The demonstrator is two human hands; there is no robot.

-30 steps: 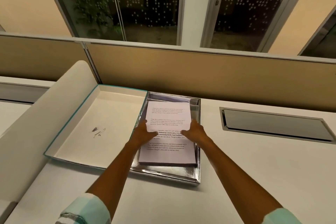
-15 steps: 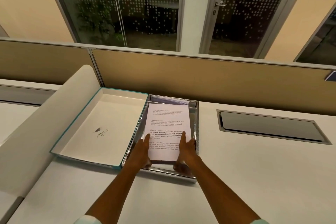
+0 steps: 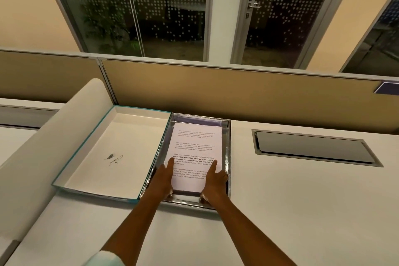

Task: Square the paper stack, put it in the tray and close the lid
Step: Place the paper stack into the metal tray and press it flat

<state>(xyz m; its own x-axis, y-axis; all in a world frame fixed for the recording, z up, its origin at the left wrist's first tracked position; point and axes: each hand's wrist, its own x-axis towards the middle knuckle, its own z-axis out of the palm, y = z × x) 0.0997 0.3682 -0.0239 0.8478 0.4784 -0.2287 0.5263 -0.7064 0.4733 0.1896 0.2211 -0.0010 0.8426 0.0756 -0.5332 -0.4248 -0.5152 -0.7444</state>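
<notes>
A stack of printed white paper (image 3: 197, 147) lies inside a shiny silver tray (image 3: 228, 136) at the desk's middle. My left hand (image 3: 162, 180) grips the stack's near left corner, thumb on top of the sheet. My right hand (image 3: 213, 182) grips the near right corner the same way. The stack looks even at its sides. The tray's lid (image 3: 112, 151), white inside with a teal rim, lies open and flat to the tray's left, its edge against the tray.
A tan partition wall (image 3: 237, 90) runs behind the tray. A closed cable hatch (image 3: 313, 147) is set in the white desk (image 3: 302, 211) to the right. A curved white divider (image 3: 49, 142) rises left of the lid. Glass doors stand beyond.
Both hands slid from the stack's middle to its near corners. The stack straightened and settled lower and squarer in the tray. The view moved slightly closer.
</notes>
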